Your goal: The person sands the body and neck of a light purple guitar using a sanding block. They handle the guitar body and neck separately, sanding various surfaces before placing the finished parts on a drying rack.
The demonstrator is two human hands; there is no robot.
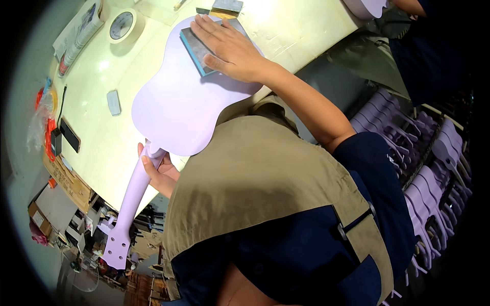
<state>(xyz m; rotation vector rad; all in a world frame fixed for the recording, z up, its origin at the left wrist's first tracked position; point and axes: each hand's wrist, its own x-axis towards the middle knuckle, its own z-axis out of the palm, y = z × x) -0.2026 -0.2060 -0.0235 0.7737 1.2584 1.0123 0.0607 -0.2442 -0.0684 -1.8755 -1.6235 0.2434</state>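
We have one lavender ukulele [173, 109] before us, its body lying partly on the one pale table [97, 133] and reaching over the near edge towards our apron [255, 168]. Its single neck [135, 188] points down and left, past the table, ending in one headstock [118, 248] with four holes.

Our two hands are both at work on it. Our left hand [162, 177] is closed around the neck just where it meets the body, thumb on the near side. Our right hand [227, 48] lies flat, fingers extended, on one grey-topped, blue-sided block [195, 52], pressing it against the upper part of the body.

Left of the ukulele we count one small grey block [113, 102], one roll of tape [133, 36], one folded newspaper [80, 38] and one phone [70, 135]. At upper right, one other person's arm [410, 6] is near a second lavender body [363, 7]. Below that, many lavender instruments [426, 199] stand racked, overlapping too closely for us to count.
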